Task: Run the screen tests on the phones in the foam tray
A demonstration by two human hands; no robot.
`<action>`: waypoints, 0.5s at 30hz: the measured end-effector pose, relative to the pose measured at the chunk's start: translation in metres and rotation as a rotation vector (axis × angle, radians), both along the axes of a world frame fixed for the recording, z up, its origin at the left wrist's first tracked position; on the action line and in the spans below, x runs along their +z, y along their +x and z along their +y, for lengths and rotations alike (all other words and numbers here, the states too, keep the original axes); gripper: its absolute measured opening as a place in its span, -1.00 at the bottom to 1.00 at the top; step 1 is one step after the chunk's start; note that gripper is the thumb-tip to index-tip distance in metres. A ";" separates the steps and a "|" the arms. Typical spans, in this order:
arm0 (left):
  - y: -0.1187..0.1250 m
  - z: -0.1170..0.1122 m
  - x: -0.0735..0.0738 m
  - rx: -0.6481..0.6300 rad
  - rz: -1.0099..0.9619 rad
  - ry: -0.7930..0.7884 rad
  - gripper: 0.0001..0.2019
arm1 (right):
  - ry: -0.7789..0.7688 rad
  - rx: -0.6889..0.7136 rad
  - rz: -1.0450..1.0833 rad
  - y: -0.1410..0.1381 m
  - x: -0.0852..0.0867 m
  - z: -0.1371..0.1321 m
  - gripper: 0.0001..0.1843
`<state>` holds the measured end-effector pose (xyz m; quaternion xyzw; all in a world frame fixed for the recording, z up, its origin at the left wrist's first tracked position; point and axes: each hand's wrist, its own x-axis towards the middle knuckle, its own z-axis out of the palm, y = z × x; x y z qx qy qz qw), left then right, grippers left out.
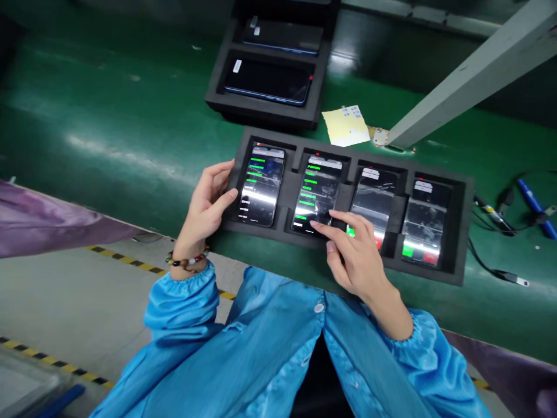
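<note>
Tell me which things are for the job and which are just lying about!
In the job, it seems: front tray; touched phone; the tray's other three phones; maybe the back tray.
Just lying about, it seems: yellow note; blue stick; cable.

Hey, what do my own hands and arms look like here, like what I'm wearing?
Both hands, left and right, are ungloved. Shiny bright-blue sleeves end in gathered cuffs. Your left wrist wears a multicoloured beaded bracelet.
</note>
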<state>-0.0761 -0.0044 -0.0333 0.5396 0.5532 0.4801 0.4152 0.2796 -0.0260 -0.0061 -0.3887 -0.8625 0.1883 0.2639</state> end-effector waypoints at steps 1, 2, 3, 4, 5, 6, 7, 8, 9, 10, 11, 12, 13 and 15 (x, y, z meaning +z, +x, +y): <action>0.000 0.000 0.000 -0.011 -0.002 0.002 -0.42 | -0.003 0.008 -0.003 0.001 0.000 0.000 -0.47; -0.001 0.001 0.000 -0.018 0.000 0.002 -0.42 | -0.008 0.017 -0.008 0.001 0.000 -0.001 -0.47; -0.001 0.001 0.000 -0.025 0.003 0.001 -0.42 | -0.014 0.026 -0.015 0.001 -0.001 -0.001 -0.47; -0.001 0.001 0.000 -0.033 0.006 -0.002 -0.41 | -0.019 0.035 -0.021 0.001 -0.001 -0.001 -0.46; -0.002 0.001 0.000 -0.042 0.010 -0.004 -0.40 | -0.022 0.041 -0.023 0.001 -0.001 -0.001 -0.44; -0.003 0.001 -0.001 -0.052 0.014 -0.009 -0.39 | -0.022 0.041 -0.019 0.001 -0.001 -0.001 -0.43; -0.005 0.001 -0.001 -0.063 0.021 -0.016 -0.38 | -0.019 0.035 -0.009 0.001 -0.001 -0.001 -0.42; -0.006 0.001 -0.001 -0.074 0.031 -0.024 -0.38 | -0.015 0.023 0.008 0.002 -0.001 -0.001 -0.41; -0.008 0.001 -0.002 -0.084 0.044 -0.031 -0.37 | -0.010 0.006 0.029 0.003 -0.001 -0.001 -0.41; -0.009 0.001 -0.002 -0.092 0.058 -0.039 -0.37 | -0.007 -0.016 0.048 0.005 0.000 -0.001 -0.41; -0.010 0.000 -0.002 -0.098 0.072 -0.044 -0.36 | -0.005 -0.042 0.063 0.008 0.000 -0.001 -0.41; -0.011 0.000 -0.002 -0.102 0.085 -0.044 -0.35 | -0.004 -0.070 0.075 0.011 0.001 -0.002 -0.42; -0.011 0.000 -0.002 -0.105 0.100 -0.040 -0.34 | -0.001 -0.099 0.084 0.015 0.001 -0.003 -0.43; -0.010 0.000 -0.003 -0.102 0.130 -0.022 -0.34 | -0.003 -0.173 0.099 0.027 0.001 -0.005 -0.47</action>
